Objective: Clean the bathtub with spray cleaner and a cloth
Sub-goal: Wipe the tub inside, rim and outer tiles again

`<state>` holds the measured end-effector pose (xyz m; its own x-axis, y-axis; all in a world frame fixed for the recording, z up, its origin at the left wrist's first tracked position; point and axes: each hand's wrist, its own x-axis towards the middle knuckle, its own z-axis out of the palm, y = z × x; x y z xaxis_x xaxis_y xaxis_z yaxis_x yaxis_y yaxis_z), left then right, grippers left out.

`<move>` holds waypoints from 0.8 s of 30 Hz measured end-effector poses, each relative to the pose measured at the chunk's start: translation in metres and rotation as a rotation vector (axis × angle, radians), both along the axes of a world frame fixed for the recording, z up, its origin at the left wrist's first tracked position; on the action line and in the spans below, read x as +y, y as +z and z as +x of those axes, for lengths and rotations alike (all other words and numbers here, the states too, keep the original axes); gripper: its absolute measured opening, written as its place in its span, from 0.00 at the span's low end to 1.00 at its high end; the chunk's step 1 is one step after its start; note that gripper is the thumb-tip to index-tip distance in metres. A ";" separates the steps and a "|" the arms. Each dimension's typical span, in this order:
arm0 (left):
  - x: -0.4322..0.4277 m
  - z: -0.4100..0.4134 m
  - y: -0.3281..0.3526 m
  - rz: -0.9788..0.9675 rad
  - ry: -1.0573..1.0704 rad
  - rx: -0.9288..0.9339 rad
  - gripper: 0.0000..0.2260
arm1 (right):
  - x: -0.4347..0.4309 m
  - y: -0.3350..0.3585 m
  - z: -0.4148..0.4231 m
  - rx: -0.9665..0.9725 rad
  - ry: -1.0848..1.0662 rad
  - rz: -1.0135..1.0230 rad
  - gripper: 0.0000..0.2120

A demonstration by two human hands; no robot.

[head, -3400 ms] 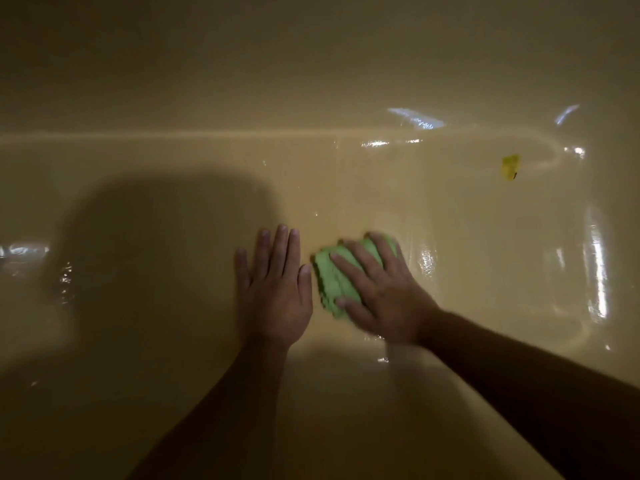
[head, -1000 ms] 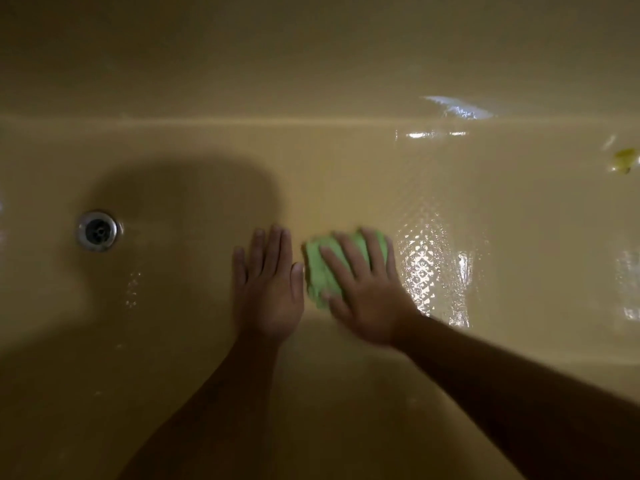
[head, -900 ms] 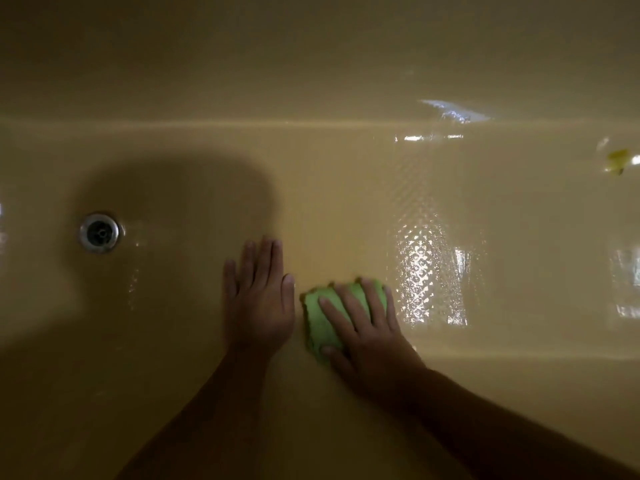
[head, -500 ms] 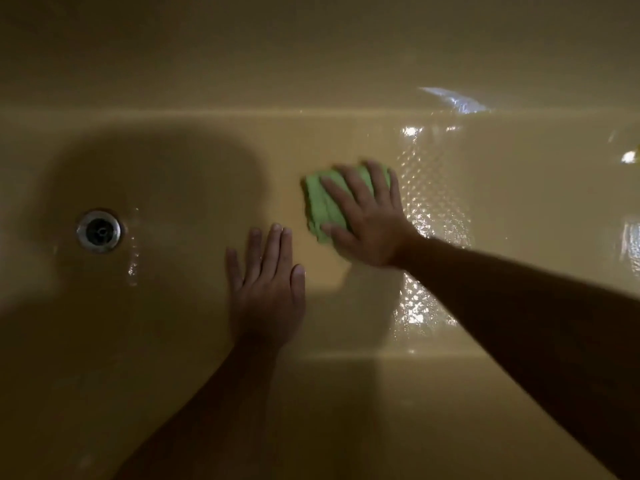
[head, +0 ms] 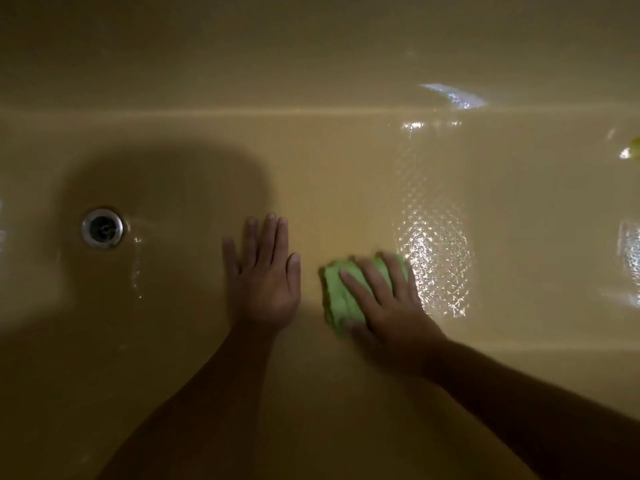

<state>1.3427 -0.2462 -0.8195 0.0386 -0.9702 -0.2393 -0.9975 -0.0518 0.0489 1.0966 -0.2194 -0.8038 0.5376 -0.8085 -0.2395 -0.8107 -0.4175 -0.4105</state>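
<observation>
I look down into a cream-yellow bathtub [head: 346, 174] with a wet, textured floor. A folded green cloth [head: 337, 292] lies on the floor near the middle. My right hand [head: 384, 303] presses flat on top of it with straight, spread fingers; only the cloth's left part shows. My left hand [head: 261, 275] rests flat on the tub floor just left of the cloth, fingers straight and together, holding nothing. No spray bottle is in view.
A round metal drain [head: 102, 229] sits in the floor at the left, inside my head's shadow. A small yellow object [head: 635, 142] shows at the right edge. The tub's far wall rises across the top.
My right hand has pulled the cloth back toward me from the far side of the floor. The left hand has stayed flat in nearly the same spot.
</observation>
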 end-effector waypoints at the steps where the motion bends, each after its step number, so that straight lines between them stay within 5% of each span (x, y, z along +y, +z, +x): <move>1: 0.000 0.000 0.001 0.007 -0.003 -0.001 0.29 | 0.019 0.005 -0.009 0.013 0.023 0.032 0.34; 6: 0.001 0.002 0.001 -0.011 -0.019 -0.009 0.29 | -0.012 0.004 -0.033 0.013 0.117 0.060 0.34; 15: -0.006 0.004 -0.001 0.019 -0.034 -0.037 0.29 | -0.187 -0.015 -0.010 0.057 -0.205 -0.126 0.37; 19: -0.004 0.003 0.004 0.031 -0.031 -0.009 0.29 | -0.120 -0.017 0.004 0.044 -0.258 -0.123 0.35; 24: 0.022 0.026 0.009 0.088 -0.076 -0.005 0.30 | 0.021 0.006 0.019 0.037 -0.021 0.038 0.34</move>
<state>1.3687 -0.2243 -0.8110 -0.0330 -0.9456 -0.3238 -0.9989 0.0201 0.0430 1.1158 -0.1980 -0.7982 0.5111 -0.8092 -0.2898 -0.8339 -0.3850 -0.3955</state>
